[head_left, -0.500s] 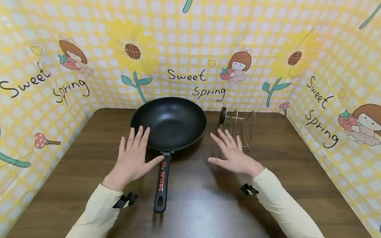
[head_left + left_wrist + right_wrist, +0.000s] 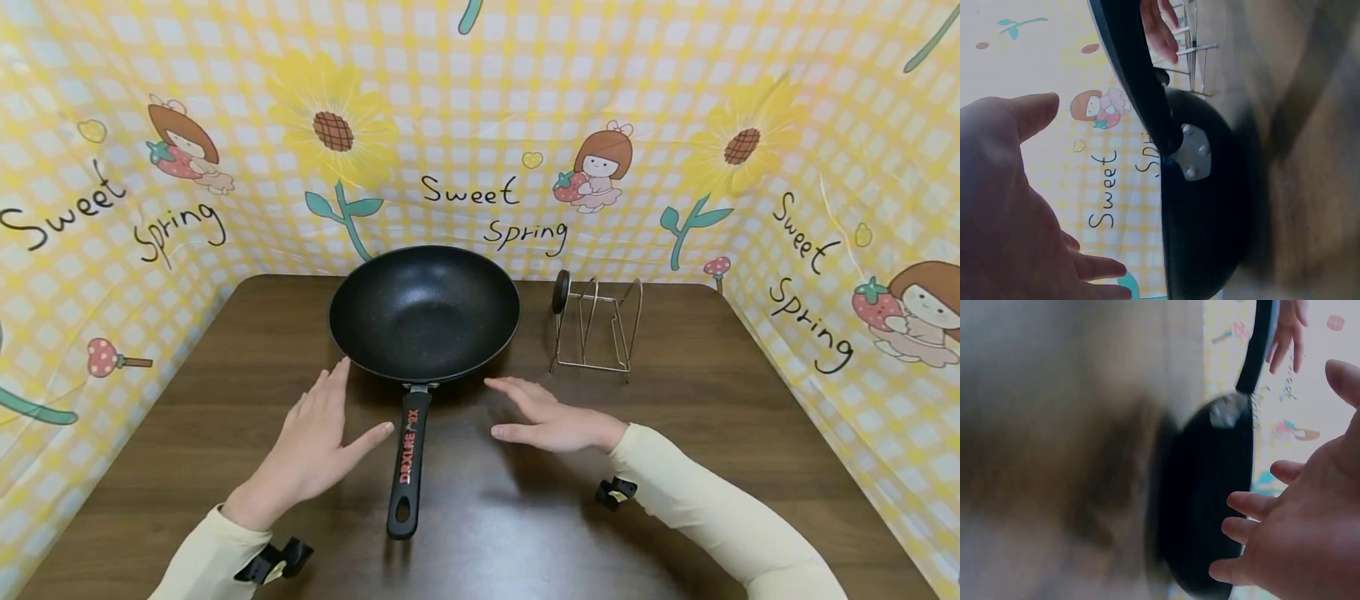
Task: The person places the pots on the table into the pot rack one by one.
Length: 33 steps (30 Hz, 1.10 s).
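A black wok [image 2: 427,317] with a long black handle [image 2: 406,467] lettered in red sits on the brown table, the handle toward me. To the left of the handle is my left hand [image 2: 307,450], fingers straight and thumb spread, its fingertips close by the wok's near left rim. My right hand [image 2: 558,421] hovers right of the handle with extended fingers that point at the wok's near right side. Neither palm holds anything. The left wrist view shows the riveted bracket [image 2: 1196,153] that joins handle to wok.
A thin wire rack [image 2: 596,325] with a dark round knob or disc [image 2: 561,292] at its left end stands right of the wok. Yellow checked cloth [image 2: 480,108] with printed flowers and lettering walls the table [image 2: 750,433] at the back and sides.
Both hands have drawn back toward me. The left hand has come off the wok's rim area, and the right has moved left, away from the wire rack. Wok and rack stay put.
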Tool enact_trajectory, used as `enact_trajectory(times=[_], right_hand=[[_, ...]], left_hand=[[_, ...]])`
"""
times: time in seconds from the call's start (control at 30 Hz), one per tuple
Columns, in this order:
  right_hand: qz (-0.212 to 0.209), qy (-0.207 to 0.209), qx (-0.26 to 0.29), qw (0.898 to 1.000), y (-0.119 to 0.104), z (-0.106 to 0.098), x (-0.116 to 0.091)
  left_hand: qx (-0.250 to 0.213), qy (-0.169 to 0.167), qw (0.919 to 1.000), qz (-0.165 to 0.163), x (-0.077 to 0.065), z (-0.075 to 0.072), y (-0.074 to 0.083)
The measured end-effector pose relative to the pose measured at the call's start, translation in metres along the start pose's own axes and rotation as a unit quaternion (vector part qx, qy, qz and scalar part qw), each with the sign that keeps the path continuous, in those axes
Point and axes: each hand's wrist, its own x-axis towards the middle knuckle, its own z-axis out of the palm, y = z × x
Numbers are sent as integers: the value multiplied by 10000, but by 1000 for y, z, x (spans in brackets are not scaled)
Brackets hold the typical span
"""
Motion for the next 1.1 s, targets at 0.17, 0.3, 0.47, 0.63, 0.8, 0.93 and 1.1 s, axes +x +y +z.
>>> enact_trajectory(times=[0.17,0.3,0.47,0.63,0.8,0.93,1.1], right_hand=[[-46,-308,782,9965,-3,8,11],[104,-394,1504,9878,-4,15,19],[-54,-518,3172,9469,-1,28,32],[-128,-594,4623,8846,-1,41,43],[83,-625,5281,8468,-4,53,57],[235,-751,5730,8158,-9,61,68],[120,-1121,6435,7571,-14,68,78]], left_hand=[[-686,-429,9964,-261,-14,2,2],[-1376,-829,9861,-435,-24,5,0],[-2811,-1735,9425,-513,-32,10,-7],[-4460,-2983,8435,-239,-35,24,-28],[-6146,-3700,6964,179,-37,41,-37],[-7351,-3990,5481,67,-39,50,-28],[-8165,-3989,4157,-362,-40,59,-13]])
